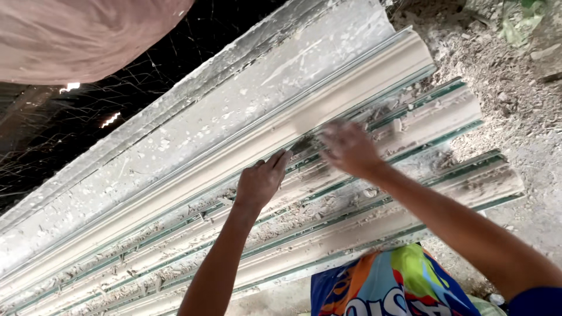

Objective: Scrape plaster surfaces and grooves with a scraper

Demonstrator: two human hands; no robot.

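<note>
A long cream plaster cornice moulding point(328, 99) leans in a row with other plaster-caked mouldings set in green-edged moulds point(433, 111). My left hand point(261, 180) rests on the lower edge of the cream moulding, fingers curled against it. My right hand point(348, 147) is blurred and lies flat on the same edge a little to the right, beside a dark patch on the plaster. Whether either hand holds a tool is not visible.
A wide plaster-spattered board point(193, 117) stands behind the mouldings. Rubble and plaster dust cover the ground point(515, 70) at right. Colourful patterned cloth point(392, 287) is at the bottom. A pinkish sheet point(76, 35) hangs at top left over a dark area.
</note>
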